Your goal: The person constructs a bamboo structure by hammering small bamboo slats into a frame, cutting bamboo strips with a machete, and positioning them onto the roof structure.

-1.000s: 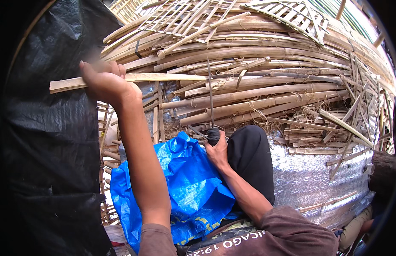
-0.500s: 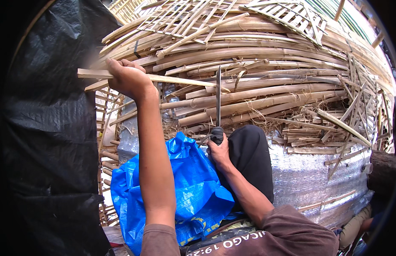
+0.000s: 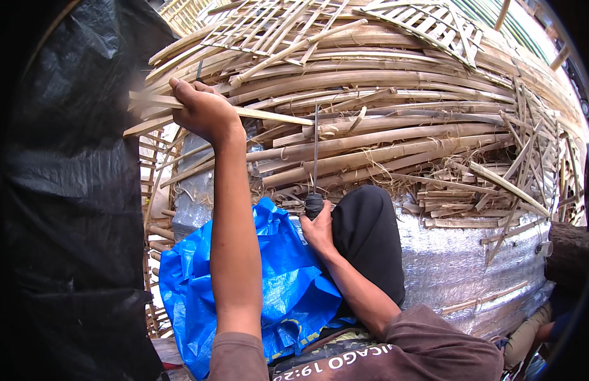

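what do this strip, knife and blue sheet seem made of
Strip: probably split bamboo, pale, matte and fibrous-looking. Knife blade: likely steel, thin and grey. Black handle wrapping: dull, perhaps rubber or tape. Blue sheet: probably plastic, with glossy, crinkled folds.

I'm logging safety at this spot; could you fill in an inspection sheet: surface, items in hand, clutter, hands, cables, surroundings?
Surface: silvery sheet, bamboo pieces lying on it.
Items in hand: pale strip, its right end at the knife in view, contact unclear; blade points away from the person.
Clutter: short offcuts heaped at right, with loose fibres.
Hands: left hand grips the strip; right hand grips the dark handle.
Cables: nothing seen.
Surroundings: black sheet at left, stacked bamboo ahead, blue sheet over the lap.
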